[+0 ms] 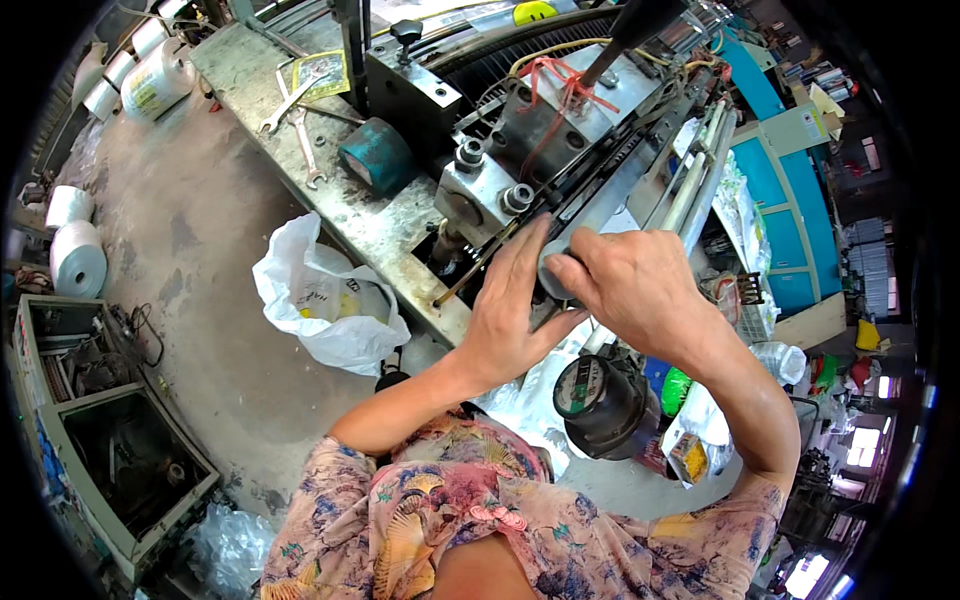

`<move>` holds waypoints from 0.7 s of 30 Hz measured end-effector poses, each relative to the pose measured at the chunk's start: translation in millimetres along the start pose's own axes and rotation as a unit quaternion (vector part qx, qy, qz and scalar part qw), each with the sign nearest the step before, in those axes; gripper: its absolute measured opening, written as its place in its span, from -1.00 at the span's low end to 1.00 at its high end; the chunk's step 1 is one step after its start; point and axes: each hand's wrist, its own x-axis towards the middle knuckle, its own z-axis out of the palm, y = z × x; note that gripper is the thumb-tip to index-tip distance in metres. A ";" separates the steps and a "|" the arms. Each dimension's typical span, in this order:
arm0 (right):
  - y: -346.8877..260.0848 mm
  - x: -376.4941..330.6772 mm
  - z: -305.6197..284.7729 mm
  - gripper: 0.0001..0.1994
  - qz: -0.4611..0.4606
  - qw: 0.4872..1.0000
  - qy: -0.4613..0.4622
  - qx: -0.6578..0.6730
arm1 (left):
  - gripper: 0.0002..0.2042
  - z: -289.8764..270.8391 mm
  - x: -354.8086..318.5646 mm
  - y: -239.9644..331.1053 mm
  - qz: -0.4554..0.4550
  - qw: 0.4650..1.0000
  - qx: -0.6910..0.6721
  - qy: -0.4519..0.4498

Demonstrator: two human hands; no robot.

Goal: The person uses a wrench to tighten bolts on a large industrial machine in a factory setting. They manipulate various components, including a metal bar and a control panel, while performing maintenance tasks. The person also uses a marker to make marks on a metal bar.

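My left hand [508, 325] lies along the machine's front edge, fingers stretched out together and thumb apart. Its fingertips come close to a steel block [482, 195] with two large bolts. Beside it my right hand [640, 290] is closed, with bent fingers and thumb around the near end of a grey roller [553, 270]. The roller's rounded end shows between my two hands; the rest of its grip is hidden under the right hand. A metal block with red string [570, 100] sits just beyond on the machine.
Wrenches [300, 130] and a teal tape roll [377, 157] lie on the metal bench [255, 105]. Below its edge hangs a white plastic bag [325, 300]. A dark round-capped motor [600, 400] stands near my body. White film rolls [77, 258] and an open cabinet [130, 460] are at left.
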 end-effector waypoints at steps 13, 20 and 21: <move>15.6 4.1 1.9 -0.59 0.013 0.999 -0.028 0.041 | -0.52 25.6 29.8 -32.8 0.117 0.989 -0.079 0.049; 16.0 2.3 -2.4 -0.75 -0.021 0.995 -0.081 0.053 | -0.47 32.1 21.5 -33.9 0.069 0.987 -0.131 0.070; 16.5 0.8 -4.3 -0.75 -0.031 0.996 -0.056 0.069 | -0.46 33.7 20.1 -32.8 0.060 0.987 -0.129 0.072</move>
